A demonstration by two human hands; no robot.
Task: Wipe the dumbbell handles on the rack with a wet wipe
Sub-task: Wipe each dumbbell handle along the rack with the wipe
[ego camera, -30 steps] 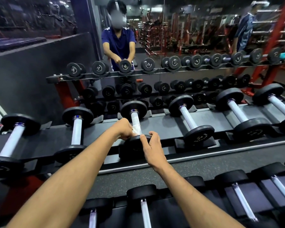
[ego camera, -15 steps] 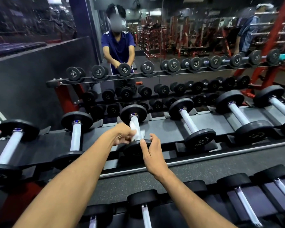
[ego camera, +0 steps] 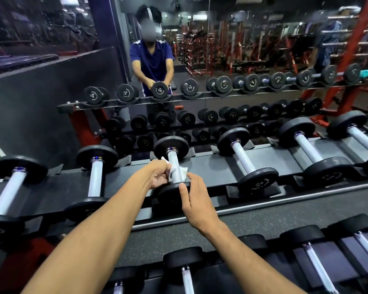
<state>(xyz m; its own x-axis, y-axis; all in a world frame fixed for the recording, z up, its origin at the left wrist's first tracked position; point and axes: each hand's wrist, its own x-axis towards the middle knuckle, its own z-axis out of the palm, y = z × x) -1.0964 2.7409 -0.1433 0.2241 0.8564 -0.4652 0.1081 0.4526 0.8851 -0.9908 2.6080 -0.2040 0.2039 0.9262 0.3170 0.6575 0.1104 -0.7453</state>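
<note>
The dumbbell under treatment (ego camera: 172, 166) lies across the middle of the upper shelf of the rack (ego camera: 217, 172), its far head toward the shelf's back edge and its near head seated in a cradle at the front edge. The wet wipe (ego camera: 184, 171) is wrapped about the near half of the knurled handle (ego camera: 174, 164), white cloth showing on both sides of the bar. The left hand (ego camera: 160, 177) is curled round the wipe from the left and pinches it against the handle. The right hand (ego camera: 194, 200) lies on the near head, thumb on the rim and fingers reaching toward the wipe's right flap; whether those fingers pinch the cloth cannot be determined. Assessment: the wipe is thin, limp and damp, will bunch or tear if dragged by one corner, and is best kept folded round the bar under the fingers. The knurling will grip the cloth. The dumbbell is heavy and rigid, may roll in its cradle under a twisting stroke, and is best steadied at the near head. Neighbouring dumbbells (ego camera: 245, 160) lie on the same shelf to either side, well apart from both hands. A lower shelf (ego camera: 202, 234) with more dumbbells runs beneath the forearms, and a mirror (ego camera: 263, 49) stands behind the rack.
</note>
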